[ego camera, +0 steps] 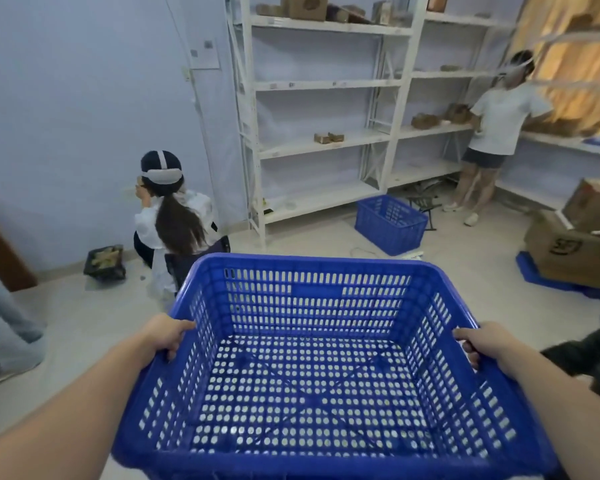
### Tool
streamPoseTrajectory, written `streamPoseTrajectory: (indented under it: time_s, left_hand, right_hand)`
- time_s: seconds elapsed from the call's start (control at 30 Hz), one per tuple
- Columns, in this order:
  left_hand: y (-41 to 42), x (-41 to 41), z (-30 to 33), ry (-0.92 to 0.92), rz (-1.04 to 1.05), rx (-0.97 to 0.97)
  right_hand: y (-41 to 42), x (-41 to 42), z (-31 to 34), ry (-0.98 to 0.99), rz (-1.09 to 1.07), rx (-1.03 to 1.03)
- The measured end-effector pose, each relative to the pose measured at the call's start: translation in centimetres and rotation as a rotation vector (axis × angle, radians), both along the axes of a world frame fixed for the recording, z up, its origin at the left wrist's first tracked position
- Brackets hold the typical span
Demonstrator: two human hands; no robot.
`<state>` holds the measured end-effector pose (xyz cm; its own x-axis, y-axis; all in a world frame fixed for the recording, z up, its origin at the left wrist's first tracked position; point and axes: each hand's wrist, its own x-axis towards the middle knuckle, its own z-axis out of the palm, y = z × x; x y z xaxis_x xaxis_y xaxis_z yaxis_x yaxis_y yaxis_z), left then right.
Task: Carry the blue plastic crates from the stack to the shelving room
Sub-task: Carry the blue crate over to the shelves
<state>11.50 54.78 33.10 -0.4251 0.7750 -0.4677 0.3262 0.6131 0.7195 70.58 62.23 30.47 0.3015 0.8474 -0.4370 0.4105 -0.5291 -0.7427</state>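
The blue crate (326, 358) runs off the bottom edge; its near wall is cut away. Fingers of each hand curl under the rim, hidden. Top-shelf boxes (307, 6) blur

A blue perforated crate (312, 368) fills the lower centre of the frame, level and empty; another blue crate (390, 225) sits on the floor at centre right.

Left hand (165, 332) and right hand (484, 344) each curl their grip over opposite side rims of an empty perforated blue plastic crate (312, 386), held above the pale floor (84, 323), facing white metal shelving (326, 140) and a second blue crate (390, 225).
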Motion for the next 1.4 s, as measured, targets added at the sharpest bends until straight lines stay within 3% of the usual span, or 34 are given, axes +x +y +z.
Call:
streamPoseTrajectory:
  time_s: [0.37,1.4]
  left_hand:
    - [27.4,1.4,-2.0,0.003,-0.187,0.046]
    - [105.8,10.0,-3.7,-0.064,-0.335,0.042]
  right_hand:
    - [14.3,1.4,-2.1,-0.003,-0.179,-0.012]
    - [81.4,8.7,-1.5,-0.114,-0.321,-0.098]
